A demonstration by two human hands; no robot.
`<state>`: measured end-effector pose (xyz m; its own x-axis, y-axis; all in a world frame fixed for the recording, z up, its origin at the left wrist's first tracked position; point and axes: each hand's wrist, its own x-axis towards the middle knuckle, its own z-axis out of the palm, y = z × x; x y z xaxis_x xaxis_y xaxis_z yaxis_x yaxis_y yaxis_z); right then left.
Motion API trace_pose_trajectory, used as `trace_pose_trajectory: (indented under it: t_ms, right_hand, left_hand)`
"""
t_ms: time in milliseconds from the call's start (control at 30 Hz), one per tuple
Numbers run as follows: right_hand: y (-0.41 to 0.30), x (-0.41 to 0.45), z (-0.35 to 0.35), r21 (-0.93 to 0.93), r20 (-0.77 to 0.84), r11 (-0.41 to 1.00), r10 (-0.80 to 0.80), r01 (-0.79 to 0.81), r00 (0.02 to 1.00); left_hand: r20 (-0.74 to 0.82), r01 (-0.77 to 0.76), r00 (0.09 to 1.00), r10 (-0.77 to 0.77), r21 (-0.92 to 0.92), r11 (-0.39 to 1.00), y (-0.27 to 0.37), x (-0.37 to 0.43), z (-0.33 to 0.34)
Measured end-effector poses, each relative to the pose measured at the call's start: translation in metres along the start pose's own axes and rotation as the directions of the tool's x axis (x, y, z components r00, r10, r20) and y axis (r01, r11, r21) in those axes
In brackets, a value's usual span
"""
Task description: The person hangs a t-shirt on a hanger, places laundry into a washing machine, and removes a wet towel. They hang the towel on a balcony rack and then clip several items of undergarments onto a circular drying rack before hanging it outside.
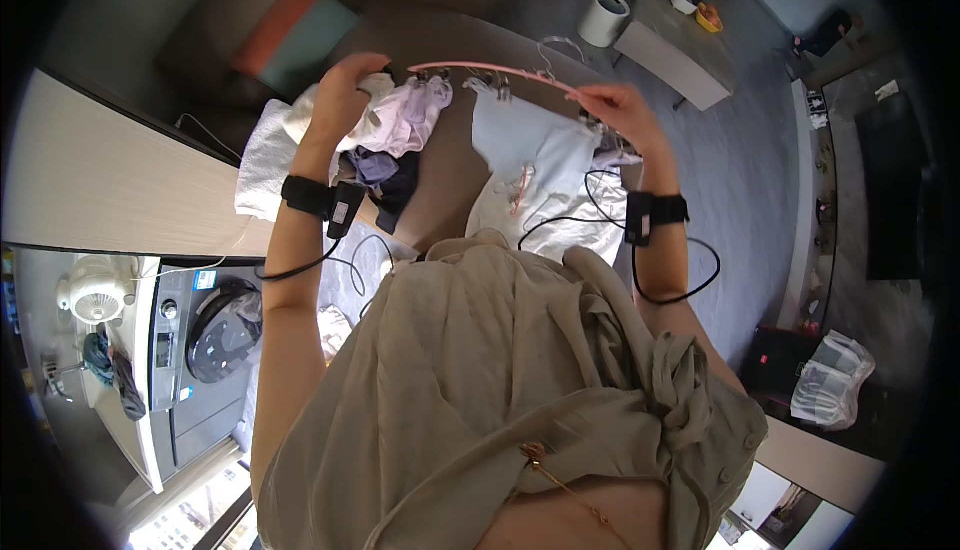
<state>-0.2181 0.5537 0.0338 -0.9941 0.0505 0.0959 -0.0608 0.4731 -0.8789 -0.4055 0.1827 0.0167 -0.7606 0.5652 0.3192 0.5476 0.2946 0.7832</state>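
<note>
A pink clip hanger (495,68) with a clear hook and several clips stretches between my hands. My right hand (619,109) pinches its right end. My left hand (349,96) is curled at the left side, beside cream and pink clothing; its fingers are partly hidden, so its hold cannot be told. Pink and lilac garments (420,111) hang from clips near the hanger's left end. Below its middle, a pale blue garment (525,130) hangs by a clip. White clothing (555,209) lies lower, near a small hook with a pink part. Purple and black clothes (382,175) lie left of centre.
A brown sofa (450,32) with an orange and green cushion (300,32) lies ahead. A white towel (262,164) is at the left, above a washing machine (206,355) and a fan (97,295). A white cylindrical bin (604,19) stands by a table. Black cables hang from both wrists.
</note>
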Motion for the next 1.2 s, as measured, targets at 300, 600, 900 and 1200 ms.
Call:
trace_pose_trajectory:
  t_ms: [300,600,900,1200]
  right_hand:
    - [-0.066,0.042,0.013,0.147,0.146,0.982,-0.142,0.120,0.979]
    - [-0.072,0.039,0.009,0.129,0.003,0.975,-0.184,0.182,0.983]
    - [-0.083,0.045,0.070,0.664,0.066,0.748,-0.072,0.010,0.995]
    - [-0.132,0.082,0.218,0.765,0.574,0.538,-0.321,-0.354,0.753]
  left_hand:
    - [-0.018,-0.202,0.977,0.211,0.210,0.957,0.069,0.016,0.016]
    - [-0.211,-0.125,0.970,0.120,-0.011,0.992,0.093,-0.018,-0.056]
    - [-0.541,-0.102,0.832,0.122,0.067,0.993,0.128,-0.112,-0.123]
    - [-0.765,0.234,0.642,-0.052,0.131,0.963,0.148,-0.281,-0.165]
